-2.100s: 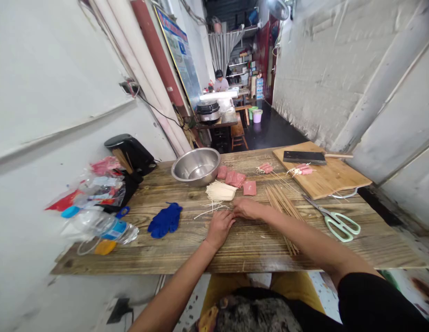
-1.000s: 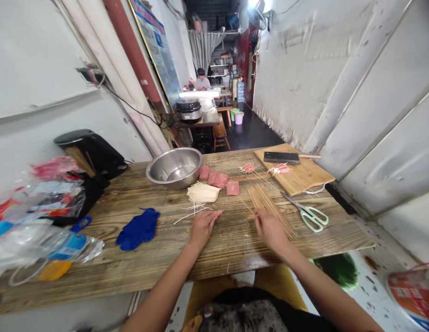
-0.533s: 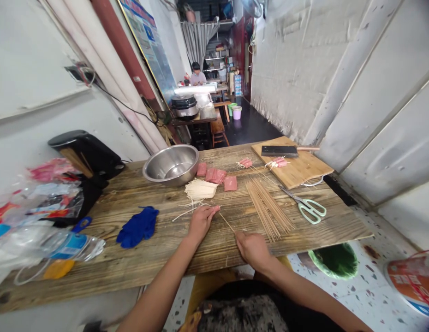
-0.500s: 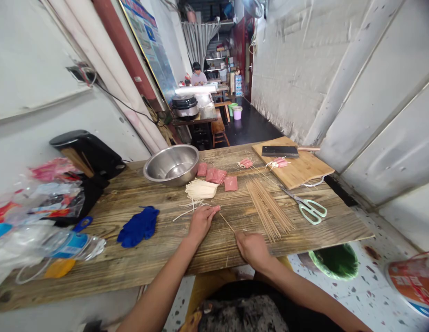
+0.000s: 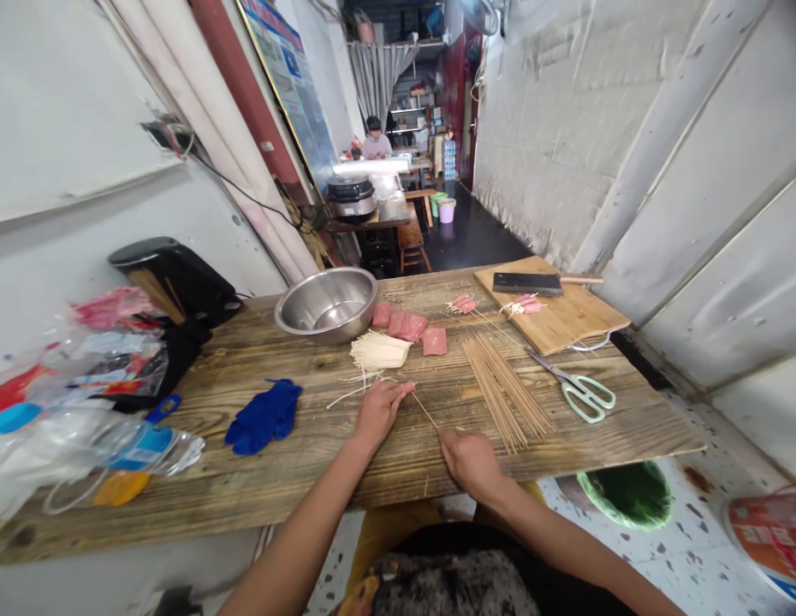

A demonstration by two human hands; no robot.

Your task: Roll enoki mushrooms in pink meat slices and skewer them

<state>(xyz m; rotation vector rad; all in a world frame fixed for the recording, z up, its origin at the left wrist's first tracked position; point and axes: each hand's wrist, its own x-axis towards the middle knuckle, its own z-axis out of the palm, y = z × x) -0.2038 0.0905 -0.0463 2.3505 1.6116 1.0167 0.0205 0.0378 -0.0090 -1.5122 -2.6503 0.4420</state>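
Note:
My right hand (image 5: 467, 459) is closed on a thin bamboo skewer (image 5: 424, 412) that slants up toward my left hand (image 5: 380, 409). That left hand rests on the wooden table (image 5: 295, 470) with its fingers pinched together at the skewer's far tip; what is between them is too small to make out. Just beyond lie loose white enoki strands and a bundle of enoki mushrooms (image 5: 380, 350). A fan of bamboo skewers (image 5: 504, 389) lies to the right of my hands. Pink meat slices (image 5: 407, 325) sit beside a steel bowl (image 5: 327, 304).
Scissors (image 5: 581, 389), and a cutting board (image 5: 552, 308) with a cleaver and two finished skewers, lie at right. Blue gloves (image 5: 264, 415), plastic bags, a bottle and a black appliance (image 5: 176, 282) crowd the left. A green bin (image 5: 626, 494) stands below. A person sits far back.
My right hand went from the skewer pile back toward the table's near edge with one skewer in it. My left hand stayed by the enoki strands. The view shifted slightly.

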